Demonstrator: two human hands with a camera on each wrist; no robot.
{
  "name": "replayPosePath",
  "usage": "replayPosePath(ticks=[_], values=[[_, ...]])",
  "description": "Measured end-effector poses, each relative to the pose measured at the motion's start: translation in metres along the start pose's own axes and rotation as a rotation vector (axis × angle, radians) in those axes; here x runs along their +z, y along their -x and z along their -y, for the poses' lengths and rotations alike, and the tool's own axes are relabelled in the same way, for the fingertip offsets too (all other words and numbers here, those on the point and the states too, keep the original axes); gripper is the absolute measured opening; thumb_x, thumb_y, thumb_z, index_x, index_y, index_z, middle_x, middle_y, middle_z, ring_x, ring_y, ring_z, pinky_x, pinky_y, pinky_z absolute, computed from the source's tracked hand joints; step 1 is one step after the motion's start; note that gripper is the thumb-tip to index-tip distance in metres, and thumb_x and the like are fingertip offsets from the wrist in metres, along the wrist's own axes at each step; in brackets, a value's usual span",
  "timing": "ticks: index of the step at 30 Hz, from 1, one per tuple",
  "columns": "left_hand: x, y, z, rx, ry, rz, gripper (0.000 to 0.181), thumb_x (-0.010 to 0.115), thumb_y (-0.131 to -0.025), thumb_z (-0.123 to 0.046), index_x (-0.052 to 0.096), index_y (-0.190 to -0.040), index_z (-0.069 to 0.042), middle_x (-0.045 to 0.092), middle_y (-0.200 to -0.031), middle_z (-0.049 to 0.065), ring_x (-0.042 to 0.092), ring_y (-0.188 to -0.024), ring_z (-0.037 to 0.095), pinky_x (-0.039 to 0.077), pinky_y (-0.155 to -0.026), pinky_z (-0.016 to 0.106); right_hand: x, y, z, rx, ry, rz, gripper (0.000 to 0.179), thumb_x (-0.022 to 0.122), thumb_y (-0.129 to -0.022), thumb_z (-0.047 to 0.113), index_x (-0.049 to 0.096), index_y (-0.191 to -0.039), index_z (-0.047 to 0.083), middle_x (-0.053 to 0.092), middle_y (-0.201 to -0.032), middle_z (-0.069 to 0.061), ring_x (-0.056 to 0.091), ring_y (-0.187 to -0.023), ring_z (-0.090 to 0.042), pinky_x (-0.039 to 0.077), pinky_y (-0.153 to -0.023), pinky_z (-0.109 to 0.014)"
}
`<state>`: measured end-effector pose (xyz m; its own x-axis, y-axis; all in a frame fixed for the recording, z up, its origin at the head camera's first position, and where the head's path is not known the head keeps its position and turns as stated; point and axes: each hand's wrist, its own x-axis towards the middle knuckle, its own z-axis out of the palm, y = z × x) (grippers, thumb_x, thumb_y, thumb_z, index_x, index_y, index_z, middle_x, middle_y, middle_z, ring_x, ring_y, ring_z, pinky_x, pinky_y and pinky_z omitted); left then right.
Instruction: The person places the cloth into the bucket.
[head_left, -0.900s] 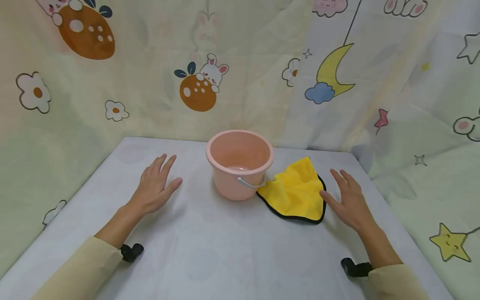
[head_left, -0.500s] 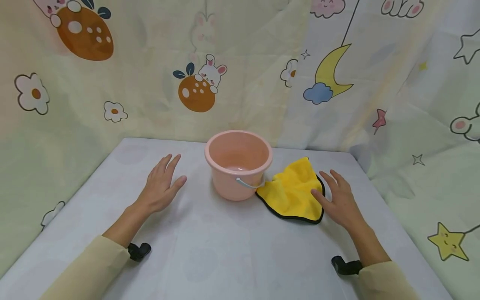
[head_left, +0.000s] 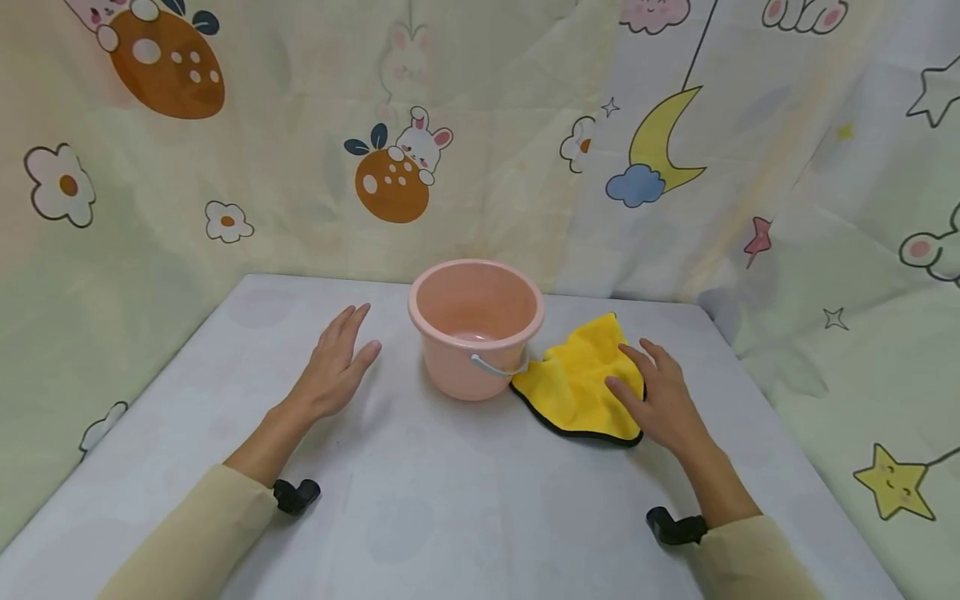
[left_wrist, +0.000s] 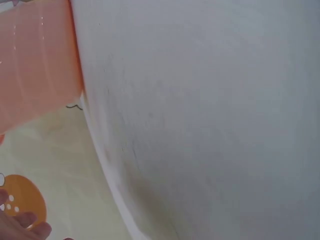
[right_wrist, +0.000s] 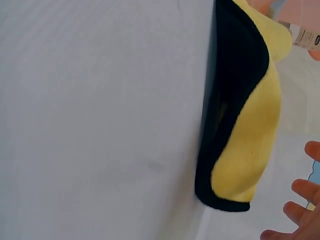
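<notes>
Behind the white table (head_left: 420, 517) we see a curtain (head_left: 300, 125) printed with flowers, rabbits and a moon. The bucket (head_left: 465, 371) stands near the far edge, between the left hand (head_left: 333, 372) and the cloth (head_left: 581, 392), which lies just beside it. We find the left hand raised, fingers extended, thumb apart, gripping nothing; the right hand (head_left: 658, 402) hovers by the cloth's right side, fingers spread, also holding nothing. We note smooth pink bucket walls, a thin pale handle (head_left: 495, 367) and fuzzy, rumpled yellow fabric edged in black.
</notes>
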<state>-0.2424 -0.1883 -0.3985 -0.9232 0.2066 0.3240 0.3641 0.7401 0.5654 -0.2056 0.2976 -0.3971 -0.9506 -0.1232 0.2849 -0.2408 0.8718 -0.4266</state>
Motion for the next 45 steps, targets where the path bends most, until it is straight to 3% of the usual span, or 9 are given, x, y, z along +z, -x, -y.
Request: replayPosePath(ticks=[9,18,23,30,40,45], values=[[0.006,-0.007,-0.012,-0.041,0.197,0.034,0.067,0.030,-0.109,-0.046,0.015,-0.165,-0.014,0.014,-0.169,0.020,0.012,-0.156,0.041,0.014,-0.120,0.069,0.016,-0.008,0.012,-0.036,-0.020,-0.002,0.059,0.060,-0.102,0.042,0.050,-0.148,0.006,0.028,-0.161,-0.028,0.024,-0.146,-0.053,0.025,-0.111,-0.076],[0.009,-0.016,-0.031,-0.054,0.383,0.031,0.066,0.026,-0.108,-0.047,0.017,-0.165,-0.015,0.016,-0.168,0.020,0.018,-0.155,0.041,0.018,-0.119,0.068,0.026,-0.014,0.021,-0.034,-0.025,0.034,0.058,0.060,-0.101,0.044,0.054,-0.146,0.007,0.029,-0.162,-0.025,0.023,-0.147,-0.052,0.023,-0.114,-0.074],[0.016,-0.019,-0.039,-0.073,0.452,0.036,0.067,0.024,-0.108,-0.049,0.018,-0.165,-0.015,0.018,-0.167,0.020,0.019,-0.155,0.042,0.017,-0.120,0.069,0.031,-0.015,0.029,-0.032,-0.043,0.064,0.060,0.060,-0.101,0.047,0.055,-0.146,0.008,0.027,-0.164,-0.023,0.024,-0.148,-0.052,0.024,-0.112,-0.076],[0.028,-0.025,-0.048,-0.073,0.618,0.030,0.068,0.026,-0.107,-0.048,0.015,-0.165,-0.015,0.017,-0.169,0.015,0.016,-0.156,0.037,0.014,-0.122,0.065,0.040,-0.018,0.037,-0.068,-0.066,0.074,0.055,0.061,-0.100,0.046,0.061,-0.140,0.008,0.030,-0.163,-0.022,0.029,-0.147,-0.050,0.025,-0.114,-0.072],[0.041,-0.029,-0.062,-0.105,0.690,-0.010,0.070,0.030,-0.105,-0.049,0.009,-0.166,-0.021,0.018,-0.169,0.011,0.021,-0.155,0.033,0.024,-0.117,0.067,0.049,-0.019,0.050,-0.069,-0.036,0.114,0.054,0.065,-0.096,0.051,0.067,-0.130,0.008,0.036,-0.161,-0.020,0.034,-0.146,-0.045,0.027,-0.115,-0.069],[0.049,-0.031,-0.067,-0.128,0.730,-0.038,0.074,0.040,-0.105,-0.045,0.005,-0.166,-0.021,0.023,-0.166,0.012,0.031,-0.151,0.032,0.029,-0.120,0.060,0.051,-0.020,0.054,-0.096,0.042,0.086,0.045,0.071,-0.094,0.042,0.070,-0.121,0.006,0.045,-0.154,-0.024,0.041,-0.142,-0.046,0.032,-0.113,-0.069]])
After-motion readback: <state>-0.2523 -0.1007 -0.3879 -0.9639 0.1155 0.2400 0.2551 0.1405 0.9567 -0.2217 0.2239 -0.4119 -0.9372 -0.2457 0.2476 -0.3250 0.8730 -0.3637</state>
